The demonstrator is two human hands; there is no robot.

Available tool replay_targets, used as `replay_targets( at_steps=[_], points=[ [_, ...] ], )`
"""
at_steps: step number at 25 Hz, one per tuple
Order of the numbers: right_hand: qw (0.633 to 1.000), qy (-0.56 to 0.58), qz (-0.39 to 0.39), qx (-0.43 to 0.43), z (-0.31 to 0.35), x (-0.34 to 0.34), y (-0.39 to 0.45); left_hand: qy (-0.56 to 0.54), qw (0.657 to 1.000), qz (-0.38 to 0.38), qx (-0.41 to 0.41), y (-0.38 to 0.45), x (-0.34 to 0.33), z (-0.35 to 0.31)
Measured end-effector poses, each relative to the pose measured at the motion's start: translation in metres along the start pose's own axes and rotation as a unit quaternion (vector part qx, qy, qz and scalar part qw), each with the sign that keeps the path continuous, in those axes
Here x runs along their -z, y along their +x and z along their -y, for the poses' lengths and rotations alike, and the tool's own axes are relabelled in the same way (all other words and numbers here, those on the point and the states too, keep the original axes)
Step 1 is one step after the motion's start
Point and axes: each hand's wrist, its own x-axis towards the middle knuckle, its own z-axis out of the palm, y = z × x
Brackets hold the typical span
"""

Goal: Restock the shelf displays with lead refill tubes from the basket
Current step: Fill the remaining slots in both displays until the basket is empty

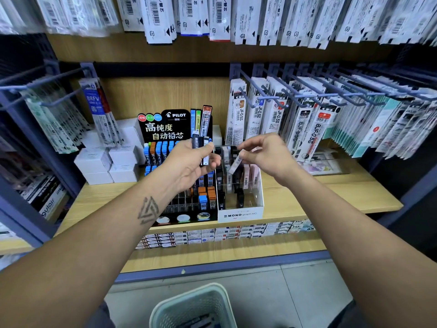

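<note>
Basket (194,306) holds dark tubes; white display (255,197) holds upright tubes.

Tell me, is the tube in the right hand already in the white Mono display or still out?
Out. The right hand pinches the pale tube, tilted, above the white display's slots.

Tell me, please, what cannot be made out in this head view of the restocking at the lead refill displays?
- Basket: cut off by the bottom edge; its contents are mostly out of view.
- Tube in the right hand: motion-blurred, label unreadable.
- Tubes in the left hand: fingers cover them, so the count is unclear.
- PILOT display: the left hand and forearm hide its middle rows.
- MONO display: tube labels too small to read.
</note>
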Motion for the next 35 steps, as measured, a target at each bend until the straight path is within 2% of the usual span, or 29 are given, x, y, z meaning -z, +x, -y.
replay_targets(
  at_steps=[3, 5, 20, 29, 35],
  points=[
    [0.988, -0.141, 0.029, 0.060, 0.000, -0.011, -0.004, 0.010, 1.000, 0.005, 0.002, -0.001, 0.002, 0.001],
    [0.981, -0.177, 0.024, 0.081, 0.000, -0.016, -0.005, 0.016, 1.000, 0.007, 0.001, -0.002, 0.002, 0.002],
    [0.968, -0.211, 0.026, 0.135, -0.009, -0.031, -0.007, 0.024, 1.000, 0.018, -0.003, -0.001, 0.004, 0.006],
    [0.946, -0.278, 0.077, 0.149, -0.004, -0.027, -0.008, -0.010, 0.998, 0.046, 0.036, -0.005, 0.000, 0.006],
    [0.945, -0.296, 0.105, 0.088, 0.003, -0.020, -0.013, 0.005, 0.996, 0.072, 0.043, -0.007, -0.001, 0.010]
  ],
)
